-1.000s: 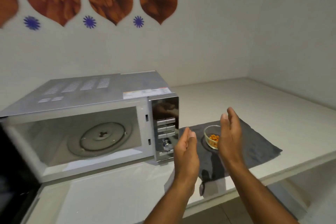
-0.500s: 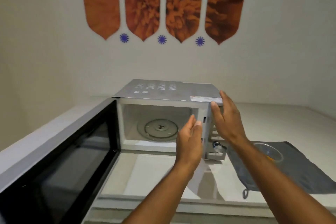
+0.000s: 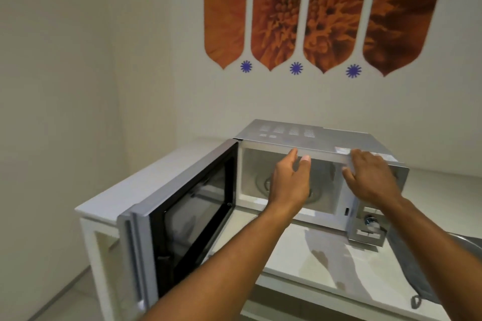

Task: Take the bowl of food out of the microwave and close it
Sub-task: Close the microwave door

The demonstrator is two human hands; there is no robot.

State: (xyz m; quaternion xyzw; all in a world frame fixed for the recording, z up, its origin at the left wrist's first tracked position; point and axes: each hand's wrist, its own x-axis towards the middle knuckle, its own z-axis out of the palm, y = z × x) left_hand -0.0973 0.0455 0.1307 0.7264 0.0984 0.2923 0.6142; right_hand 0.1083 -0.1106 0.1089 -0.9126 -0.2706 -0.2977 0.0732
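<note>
Head view: microwave [image 3: 326, 138] cavity empty, turntable only; door [image 3: 182, 216] swung wide, hinged at cavity's left edge, long axis running from hinge toward me, free edge nearest my left side; bowl not in view, only a grey cloth [image 3: 412, 268] at the right on the surface [image 3: 300, 255]. My left hand [image 3: 289, 185] hovers before the cavity, fingers loose, grasping nothing; my right hand [image 3: 370, 180] lies flat on the microwave's top front corner, fingers spread. Judgement: door lies left of both hands; left hand nearer, should swing it shut.
</note>
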